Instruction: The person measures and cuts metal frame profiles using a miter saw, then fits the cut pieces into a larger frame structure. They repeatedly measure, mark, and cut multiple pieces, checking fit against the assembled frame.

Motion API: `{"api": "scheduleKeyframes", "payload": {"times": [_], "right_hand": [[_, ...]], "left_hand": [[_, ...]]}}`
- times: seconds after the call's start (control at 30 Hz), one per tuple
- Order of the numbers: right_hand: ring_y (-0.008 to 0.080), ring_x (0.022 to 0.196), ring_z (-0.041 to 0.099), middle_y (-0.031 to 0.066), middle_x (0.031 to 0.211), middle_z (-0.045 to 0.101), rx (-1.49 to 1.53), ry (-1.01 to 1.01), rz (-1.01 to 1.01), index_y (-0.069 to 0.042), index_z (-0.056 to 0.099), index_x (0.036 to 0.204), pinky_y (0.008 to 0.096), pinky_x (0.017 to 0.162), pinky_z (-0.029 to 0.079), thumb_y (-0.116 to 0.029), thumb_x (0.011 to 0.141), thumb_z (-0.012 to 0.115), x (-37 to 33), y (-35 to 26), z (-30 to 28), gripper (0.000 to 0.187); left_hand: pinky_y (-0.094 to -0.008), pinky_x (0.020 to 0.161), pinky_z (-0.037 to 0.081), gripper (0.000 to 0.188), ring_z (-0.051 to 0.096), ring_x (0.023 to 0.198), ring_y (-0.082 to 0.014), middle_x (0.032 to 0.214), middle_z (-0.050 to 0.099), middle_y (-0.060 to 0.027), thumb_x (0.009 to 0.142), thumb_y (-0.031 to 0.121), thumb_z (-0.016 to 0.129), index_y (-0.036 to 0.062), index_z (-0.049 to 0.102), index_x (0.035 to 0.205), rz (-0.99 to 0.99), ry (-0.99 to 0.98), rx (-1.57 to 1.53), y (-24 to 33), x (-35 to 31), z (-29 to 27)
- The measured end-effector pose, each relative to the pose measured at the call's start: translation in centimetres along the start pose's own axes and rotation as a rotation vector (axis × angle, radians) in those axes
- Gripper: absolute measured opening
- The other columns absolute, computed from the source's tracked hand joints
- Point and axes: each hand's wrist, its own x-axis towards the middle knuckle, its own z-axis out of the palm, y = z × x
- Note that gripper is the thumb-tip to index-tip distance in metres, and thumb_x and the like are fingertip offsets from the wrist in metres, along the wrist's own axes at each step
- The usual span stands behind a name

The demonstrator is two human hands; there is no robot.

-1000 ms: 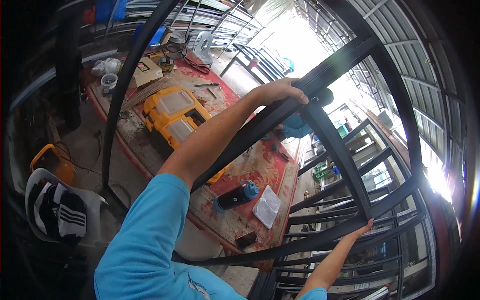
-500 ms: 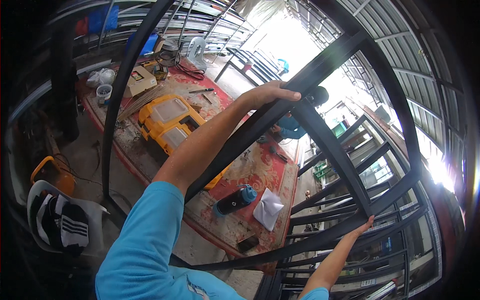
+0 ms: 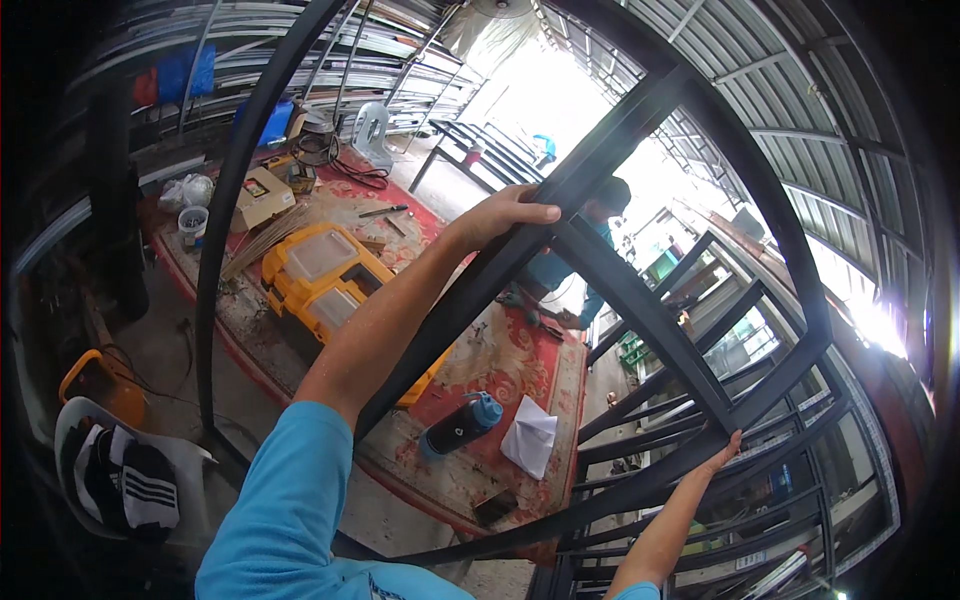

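A large black metal frame, built of square bars with a crosspiece, stands tilted in front of me. My left hand is closed over the upper long bar, close to the crosspiece joint, its thumb lying along the near face. Lower right, my right hand grips the frame's other long bar by the opposite end of the crosspiece. Its thumb shows at the bar's edge, while the remaining fingers are mostly hidden. Both arms are stretched out in light blue sleeves.
On the red patterned carpet are a yellow toolbox, a dark bottle, white paper and a cardboard box. A co-worker crouches beyond the frame. More black frames stand right; a chair holding clothes is at left.
The upper part of the frame and my left hand have shifted slightly left and down in the view. More of the co-worker shows through the frame. Both hands keep their grip.
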Motion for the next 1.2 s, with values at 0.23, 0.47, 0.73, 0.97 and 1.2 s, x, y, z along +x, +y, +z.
{"api": "scheduleKeyframes", "payload": {"times": [0.23,0.47,0.73,0.97,1.2], "right_hand": [[0.0253,0.106,0.058,0.0096,0.113,0.063,0.084,-0.062,0.008,-0.002,0.060,0.114,0.0388,0.094,0.044,-0.046,0.080,0.072,1.7,0.3,-2.1,0.057],[0.0240,0.088,0.061,0.0101,0.103,0.065,0.004,0.055,-0.032,-0.001,0.065,0.108,0.0381,0.079,0.049,-0.042,0.073,0.077,1.0,-0.1,-1.1,0.055],[0.0231,0.085,0.063,0.0089,0.099,0.065,0.114,0.095,-0.064,-0.003,0.065,0.106,0.0367,0.076,0.051,-0.038,0.079,0.072,0.9,0.6,-1.0,0.045],[0.0238,0.088,0.064,0.0092,0.103,0.066,0.027,0.086,-0.106,-0.001,0.065,0.106,0.0375,0.079,0.053,-0.039,0.078,0.075,0.6,0.6,-0.9,0.048],[0.0253,0.097,0.063,0.0107,0.110,0.065,0.146,-0.018,-0.010,0.000,0.061,0.117,0.0378,0.085,0.050,-0.039,0.080,0.074,0.4,1.3,-0.8,0.055]], "left_hand": [[-0.0278,0.082,0.052,0.079,0.062,0.094,-0.0173,0.110,0.062,-0.0134,0.070,0.029,0.080,-0.0074,0.046,0.133,0.063,0.070,0.045,0.0,-0.2,0.6],[-0.0275,0.073,0.054,0.068,0.064,0.084,-0.0157,0.099,0.065,-0.0122,0.071,0.022,0.080,-0.0076,0.053,0.126,0.103,0.088,0.052,-0.7,0.3,0.1],[-0.0262,0.075,0.052,0.059,0.064,0.082,-0.0143,0.097,0.066,-0.0089,0.072,0.022,0.077,-0.0059,0.057,0.121,0.122,0.118,0.077,-0.3,-0.1,0.6],[-0.0269,0.076,0.053,0.058,0.064,0.082,-0.0150,0.097,0.066,-0.0099,0.072,0.023,0.076,-0.0056,0.059,0.119,0.123,0.095,0.073,-0.6,0.0,0.2],[-0.0288,0.079,0.053,0.059,0.065,0.085,-0.0160,0.100,0.066,-0.0109,0.072,0.022,0.077,-0.0064,0.057,0.120,0.131,0.120,0.075,-0.1,-0.3,0.2]]}}
